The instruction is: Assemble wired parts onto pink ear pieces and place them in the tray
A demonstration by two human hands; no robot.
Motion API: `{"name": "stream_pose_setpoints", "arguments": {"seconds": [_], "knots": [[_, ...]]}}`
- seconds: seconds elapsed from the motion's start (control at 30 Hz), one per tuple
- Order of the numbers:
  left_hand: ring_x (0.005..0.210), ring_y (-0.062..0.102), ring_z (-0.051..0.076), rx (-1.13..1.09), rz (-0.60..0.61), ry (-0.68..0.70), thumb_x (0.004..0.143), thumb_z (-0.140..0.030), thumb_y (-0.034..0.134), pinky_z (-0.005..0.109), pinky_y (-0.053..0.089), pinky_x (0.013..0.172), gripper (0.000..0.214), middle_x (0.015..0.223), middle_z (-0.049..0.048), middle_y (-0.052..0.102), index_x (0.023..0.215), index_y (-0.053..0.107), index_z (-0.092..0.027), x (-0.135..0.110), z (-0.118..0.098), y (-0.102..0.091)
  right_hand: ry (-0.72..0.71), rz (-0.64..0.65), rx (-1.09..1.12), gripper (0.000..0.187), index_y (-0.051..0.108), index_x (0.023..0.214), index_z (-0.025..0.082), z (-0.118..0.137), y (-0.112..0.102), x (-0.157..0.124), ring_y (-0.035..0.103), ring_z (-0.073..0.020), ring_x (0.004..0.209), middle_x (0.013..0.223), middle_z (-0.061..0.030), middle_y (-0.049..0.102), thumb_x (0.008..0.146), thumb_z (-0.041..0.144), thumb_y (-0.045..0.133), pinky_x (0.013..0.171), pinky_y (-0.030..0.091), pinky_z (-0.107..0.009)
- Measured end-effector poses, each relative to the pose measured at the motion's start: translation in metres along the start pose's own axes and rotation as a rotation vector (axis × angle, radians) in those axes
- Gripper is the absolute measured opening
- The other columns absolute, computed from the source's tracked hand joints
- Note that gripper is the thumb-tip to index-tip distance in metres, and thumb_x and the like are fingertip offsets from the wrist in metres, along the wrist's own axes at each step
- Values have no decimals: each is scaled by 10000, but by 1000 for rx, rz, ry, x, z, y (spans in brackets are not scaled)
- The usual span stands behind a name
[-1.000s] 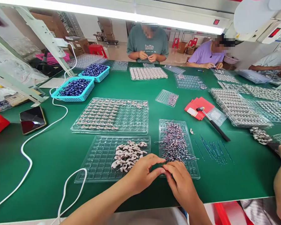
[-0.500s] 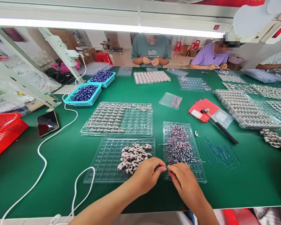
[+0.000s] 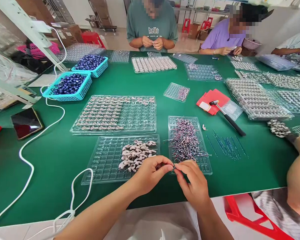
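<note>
My left hand (image 3: pixel 150 175) and my right hand (image 3: pixel 193 185) meet fingertip to fingertip over the near edge of the green table (image 3: pixel 52 156), both pinched on one tiny part too small to name. Just beyond the left hand a clear plastic tray (image 3: pixel 102 163) holds a heap of pale grey-pink pieces (image 3: pixel 136 155). Beyond the right hand a second clear tray (image 3: pixel 205 165) carries a pile of thin wired components (image 3: pixel 186 140). A larger tray (image 3: pixel 140 116), partly filled with rows of the pale pieces, lies farther back.
A white cable (image 3: pixel 30 160) loops along the left. A phone (image 3: pixel 26 122), two turquoise baskets of dark blue parts (image 3: pixel 70 86), red cards (image 3: pixel 212 100) and a small hammer (image 3: pixel 227 118) lie around. Other people sit opposite and at the right; someone's arm (image 3: pixel 297 176) intrudes at right.
The camera has tilted down and shifted, so the overhead lamp left the view. My hands stay pinched together at the same spot, fingertips drawn slightly closer to the trays.
</note>
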State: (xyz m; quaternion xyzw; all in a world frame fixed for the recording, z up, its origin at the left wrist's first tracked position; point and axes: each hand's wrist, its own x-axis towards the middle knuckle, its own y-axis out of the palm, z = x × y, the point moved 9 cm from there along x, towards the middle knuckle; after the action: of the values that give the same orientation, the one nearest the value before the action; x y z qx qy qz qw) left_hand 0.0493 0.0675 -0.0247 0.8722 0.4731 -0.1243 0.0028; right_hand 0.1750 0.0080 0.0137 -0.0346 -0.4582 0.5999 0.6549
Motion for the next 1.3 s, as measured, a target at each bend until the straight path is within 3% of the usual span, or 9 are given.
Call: {"name": "stream_pose_setpoints", "arguments": {"seconds": [0.33, 0.7, 1.07, 1.3], "knots": [[733, 602, 163, -22, 66, -71, 892, -364, 628, 267, 443, 670, 239, 823, 52, 719, 896, 718, -143, 1, 9, -1, 1, -68, 79, 399, 631, 1191, 227, -3, 1, -4, 651, -189, 878, 956, -50, 729, 870, -10, 633, 778, 535, -378], [589, 469, 98, -66, 52, -120, 866, -286, 643, 218, 351, 559, 174, 704, 11, 664, 829, 701, -127, 1, 11, 8, -17, 0, 56, 266, 638, 1058, 208, -10, 4, -8, 640, -182, 853, 906, -38, 708, 859, 32, 651, 791, 506, -368], [683, 581, 130, -327, 124, -234, 795, -309, 715, 246, 415, 656, 179, 697, 17, 670, 776, 682, -133, 1, 21, 13, 29, 6, 182, 272, 624, 1032, 209, -11, 5, -6, 619, -181, 835, 886, -37, 689, 850, 7, 620, 757, 513, -373], [527, 386, 67, -390, 176, -286, 773, -353, 727, 220, 243, 496, 234, 651, -11, 619, 757, 648, -134, 0, 21, 18, 108, -22, 313, 286, 628, 1030, 221, -14, 6, -6, 621, -173, 822, 875, -28, 690, 855, -4, 603, 753, 518, -366]]}}
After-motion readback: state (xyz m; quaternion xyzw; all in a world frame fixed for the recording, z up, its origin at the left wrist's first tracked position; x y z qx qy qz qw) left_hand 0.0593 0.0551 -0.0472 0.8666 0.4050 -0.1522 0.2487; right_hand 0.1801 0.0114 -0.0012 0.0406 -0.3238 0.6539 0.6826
